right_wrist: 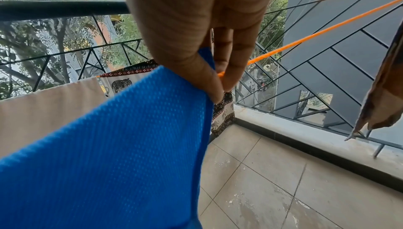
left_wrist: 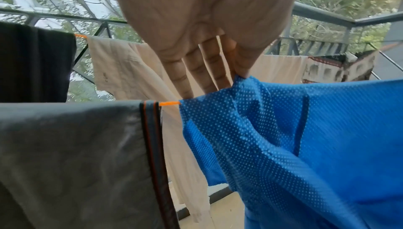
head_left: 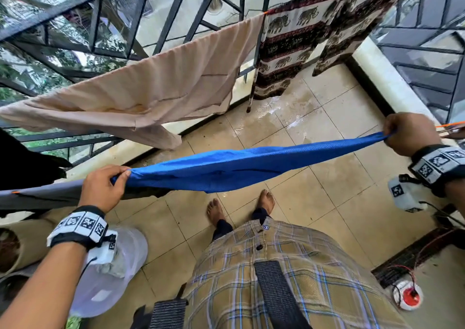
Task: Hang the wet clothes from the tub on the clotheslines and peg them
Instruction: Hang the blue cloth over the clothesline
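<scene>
A blue mesh garment [head_left: 239, 163] is stretched along the near orange clothesline [right_wrist: 305, 40], draped over it. My left hand [head_left: 118, 177] pinches its left end, beside a hung grey garment [left_wrist: 72, 155]. The same blue cloth [left_wrist: 294, 137] fills the left wrist view, with my left hand [left_wrist: 231, 79] pinching its top edge and a bit of orange line [left_wrist: 169, 103] showing. At the right end my right hand [head_left: 388, 133] pinches the cloth. In the right wrist view my right hand [right_wrist: 218, 84] holds the blue fabric [right_wrist: 120, 146] at the line. No pegs are visible.
On the far line hang a beige cloth [head_left: 151, 86] and an elephant-print cloth [head_left: 297, 41]; a black garment [head_left: 22, 160] hangs left. A translucent tub [head_left: 118, 265] sits on the wet tiled floor [head_left: 327, 127] by my left forearm. Metal railings [head_left: 100, 13] enclose the balcony.
</scene>
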